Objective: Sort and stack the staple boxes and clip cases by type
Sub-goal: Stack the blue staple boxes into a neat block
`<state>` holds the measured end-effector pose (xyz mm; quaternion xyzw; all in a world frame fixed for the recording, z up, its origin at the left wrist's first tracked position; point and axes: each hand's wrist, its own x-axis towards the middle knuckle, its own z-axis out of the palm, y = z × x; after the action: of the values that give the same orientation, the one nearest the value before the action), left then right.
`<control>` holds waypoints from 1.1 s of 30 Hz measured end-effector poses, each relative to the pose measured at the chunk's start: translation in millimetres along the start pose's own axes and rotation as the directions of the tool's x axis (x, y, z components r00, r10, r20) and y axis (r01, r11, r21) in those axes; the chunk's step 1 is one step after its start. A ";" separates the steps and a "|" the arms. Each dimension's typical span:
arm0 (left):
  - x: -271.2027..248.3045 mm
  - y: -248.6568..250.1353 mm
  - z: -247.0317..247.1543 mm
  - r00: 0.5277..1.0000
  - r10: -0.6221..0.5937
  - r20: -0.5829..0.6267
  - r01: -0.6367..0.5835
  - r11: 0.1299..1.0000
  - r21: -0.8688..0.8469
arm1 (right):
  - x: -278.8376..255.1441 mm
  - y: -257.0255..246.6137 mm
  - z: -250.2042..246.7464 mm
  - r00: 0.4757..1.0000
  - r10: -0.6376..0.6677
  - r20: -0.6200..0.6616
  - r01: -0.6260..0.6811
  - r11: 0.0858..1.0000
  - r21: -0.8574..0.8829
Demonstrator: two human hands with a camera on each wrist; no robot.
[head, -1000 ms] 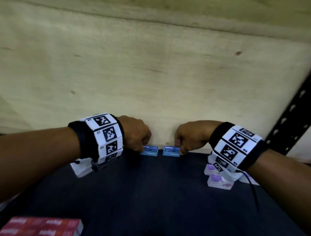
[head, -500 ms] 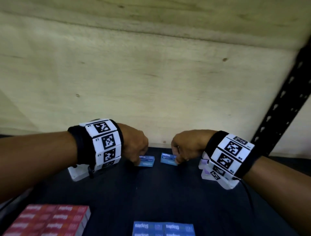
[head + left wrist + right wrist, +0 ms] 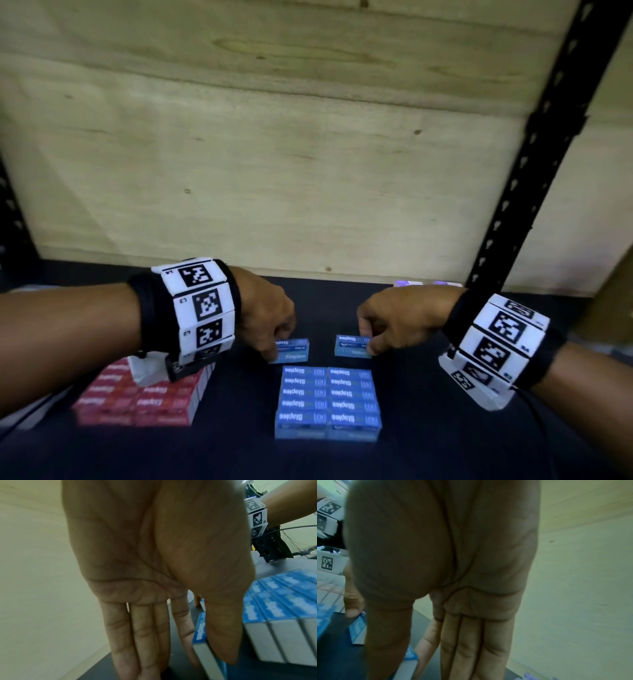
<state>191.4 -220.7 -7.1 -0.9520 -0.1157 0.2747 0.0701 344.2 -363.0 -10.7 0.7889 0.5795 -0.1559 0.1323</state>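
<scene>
My left hand [image 3: 274, 337] pinches a small blue staple box [image 3: 293, 350] between thumb and fingers; the left wrist view shows the thumb on the near side of that blue staple box [image 3: 199, 630]. My right hand [image 3: 371, 337] pinches a second blue staple box [image 3: 351, 346] the same way, seen partly behind the thumb as a blue box [image 3: 410, 654] in the right wrist view. Both boxes sit just behind a block of stacked blue staple boxes [image 3: 327, 401] on the dark shelf [image 3: 239, 452]. A block of red staple boxes [image 3: 144, 401] lies at the left, partly under my left wrist.
A plywood back wall [image 3: 274, 171] closes the shelf behind my hands. A black perforated upright [image 3: 534, 164] stands at the right. Pale purple clip cases [image 3: 424, 283] peek out behind my right wrist at the back.
Both hands have drawn their blue boxes from the back wall toward me, close behind the blue block. The view has tilted down, bringing the blue and red blocks into sight.
</scene>
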 end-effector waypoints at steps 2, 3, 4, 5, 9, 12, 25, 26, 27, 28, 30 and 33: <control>-5.7 3.9 3.2 1.000 0.005 0.000 -0.005 1.000 0.009 | -8.6 -2.7 4.5 1.000 -0.008 0.001 0.008 1.000 0.004; -8.6 5.5 4.6 1.000 0.008 0.003 -0.008 1.000 0.009 | -12.5 -3.9 6.8 1.000 -0.010 0.001 0.010 1.000 0.008; -10.6 6.2 5.8 1.000 0.010 0.007 -0.010 1.000 0.008 | -15.1 -4.7 8.6 1.000 -0.013 -0.001 0.013 1.000 0.013; -12.7 6.9 6.9 1.000 0.012 0.010 -0.012 1.000 0.003 | -17.8 -5.3 10.4 1.000 -0.013 -0.001 0.013 1.000 0.022; -19.5 6.9 11.7 1.000 0.029 0.006 -0.029 0.999 -0.020 | -25.9 -6.4 15.8 1.000 -0.016 0.003 0.016 0.998 0.063; -22.4 6.1 15.0 0.998 0.059 -0.013 -0.059 0.997 -0.050 | -30.3 -6.5 16.0 0.999 -0.023 0.033 0.020 0.996 0.091; -19.9 12.9 13.7 0.995 0.085 -0.045 -0.086 0.996 -0.032 | -26.3 -9.5 14.3 0.995 -0.079 0.058 0.073 0.993 0.095; -18.9 13.9 12.8 0.996 0.077 -0.038 -0.078 0.997 -0.026 | -25.4 -9.4 14.5 0.995 -0.079 0.058 0.074 0.993 0.089; -18.2 14.3 11.7 0.997 0.070 -0.030 -0.070 0.997 -0.022 | -24.9 -9.5 14.4 0.995 -0.080 0.059 0.075 0.994 0.081; -17.7 14.6 11.2 0.998 0.064 -0.021 -0.065 0.998 -0.021 | -23.9 -9.6 14.7 0.995 -0.081 0.059 0.077 0.994 0.073; -17.3 15.1 10.3 0.998 0.055 0.000 -0.055 0.998 -0.033 | -23.1 -10.0 14.6 0.994 -0.093 0.060 0.089 0.993 0.071; -17.3 16.8 8.9 0.999 0.048 0.015 -0.048 0.997 -0.056 | -22.6 -10.8 13.6 0.993 -0.102 0.066 0.098 0.993 0.061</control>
<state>175.4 -240.7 -9.2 -0.9537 -0.1010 0.2808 0.0360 326.3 -384.9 -14.5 0.7563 0.6088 -0.2063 0.1214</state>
